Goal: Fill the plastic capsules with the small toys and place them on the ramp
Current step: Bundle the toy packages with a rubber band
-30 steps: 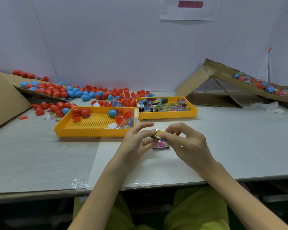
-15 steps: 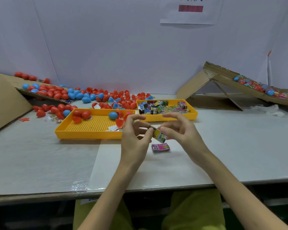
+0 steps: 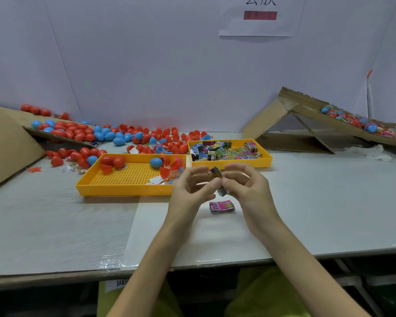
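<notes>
My left hand [image 3: 190,191] and my right hand [image 3: 247,188] meet above the table's middle, both pinching a small printed toy packet [image 3: 215,173] that stands nearly upright between the fingertips. A pink packet [image 3: 221,206] lies flat on the table just below the hands. A small yellow tray [image 3: 266,159] behind holds several more packets. A larger yellow tray [image 3: 124,188] to the left holds red and blue capsule pieces [image 3: 156,162]. The cardboard ramp [image 3: 306,106] at the far right carries several filled capsules [image 3: 372,128].
Many red and blue capsules [image 3: 105,135] are heaped along the back left, some on a cardboard slope [image 3: 7,138]. A white wall stands behind. The table's front edge [image 3: 55,274] is close to my body.
The hands lifted the packet off the pink one on the table and turned it from flat to nearly upright. The view tilted slightly downward.
</notes>
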